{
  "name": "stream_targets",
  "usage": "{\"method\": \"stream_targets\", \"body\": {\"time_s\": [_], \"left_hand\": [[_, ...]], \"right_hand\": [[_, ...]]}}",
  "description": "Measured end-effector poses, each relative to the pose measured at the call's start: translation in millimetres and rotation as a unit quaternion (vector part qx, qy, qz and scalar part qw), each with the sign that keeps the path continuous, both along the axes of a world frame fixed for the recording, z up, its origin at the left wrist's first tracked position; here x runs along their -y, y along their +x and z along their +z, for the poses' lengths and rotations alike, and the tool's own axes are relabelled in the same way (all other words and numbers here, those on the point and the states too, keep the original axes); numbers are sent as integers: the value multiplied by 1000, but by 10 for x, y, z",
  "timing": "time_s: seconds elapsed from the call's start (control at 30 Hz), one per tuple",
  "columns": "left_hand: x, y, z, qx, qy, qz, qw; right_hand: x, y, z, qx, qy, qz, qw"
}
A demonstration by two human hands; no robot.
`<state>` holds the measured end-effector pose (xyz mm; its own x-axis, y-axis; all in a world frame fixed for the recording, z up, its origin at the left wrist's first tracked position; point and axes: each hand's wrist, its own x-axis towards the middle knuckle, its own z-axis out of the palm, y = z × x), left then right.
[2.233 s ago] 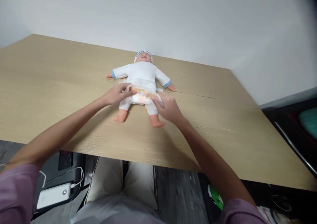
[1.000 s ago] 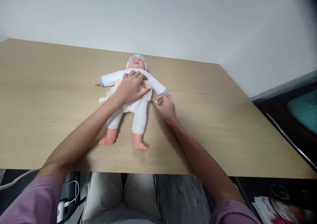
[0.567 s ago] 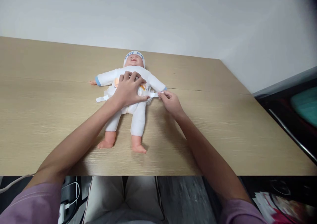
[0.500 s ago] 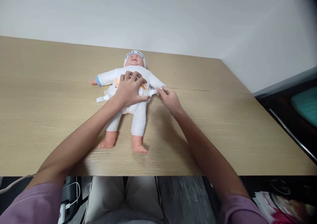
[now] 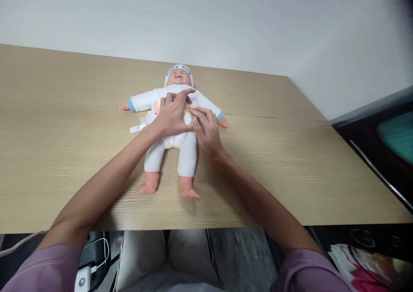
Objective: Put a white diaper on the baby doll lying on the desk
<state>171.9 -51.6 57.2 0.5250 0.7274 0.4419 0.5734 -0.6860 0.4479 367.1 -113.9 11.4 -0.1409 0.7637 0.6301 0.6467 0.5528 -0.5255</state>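
Note:
A baby doll point(image 5: 187, 158) in a white suit with blue cuffs lies on its back, its feet toward me. A white diaper point(image 5: 174, 142) is round its hips, over the suit. My left hand point(image 5: 172, 118) lies across the doll's belly, fingers and thumb spread, on the diaper's front. My right hand point(image 5: 208, 133) is at the diaper's right side, closed with fingers and thumb bent inward at the waist; the tab there is hidden by it. On the left side, the other diaper tab point(image 5: 138, 128) sticks out loose over the table.
The doll lies on a wooden table point(image 5: 290, 167) with a pale wall point(image 5: 206, 21) behind it. A dark appliance-like object point(image 5: 380, 141) stands at the right. Below the table edge are a white charger point(image 5: 83, 279) with a cable and some papers point(image 5: 345, 262).
My right hand has moved left with the right diaper tab, from out beside the doll to the diaper's waist. My left hand stays on the belly. The view has shifted slightly.

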Motion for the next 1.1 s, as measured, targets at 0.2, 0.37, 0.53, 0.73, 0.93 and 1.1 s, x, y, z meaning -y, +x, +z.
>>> {"method": "stream_targets", "body": {"time_s": [0.2, 0.37, 0.53, 0.73, 0.93, 1.1], "left_hand": [[-140, -576, -60, 160, -6, -6, 987], [-40, -1290, -263, 96, -25, 186, 977], [86, -1541, -372, -99, -76, 204, 971], [74, -1542, -334, -74, -158, 147, 974], [-77, -1473, -161, 208, -304, 121, 922], [-193, -877, -33, 279, -329, 107, 896]], "right_hand": [[101, 47, 46, 46, 31, -18, 998], [-27, -119, 403, 6, 59, -27, 998], [-379, -457, 527, 55, -9, 40, 998], [-591, -625, 398, 73, -56, -5, 996], [-594, -606, 361, 74, -52, 5, 996], [-575, -616, 409, 69, -40, 20, 997]]}}
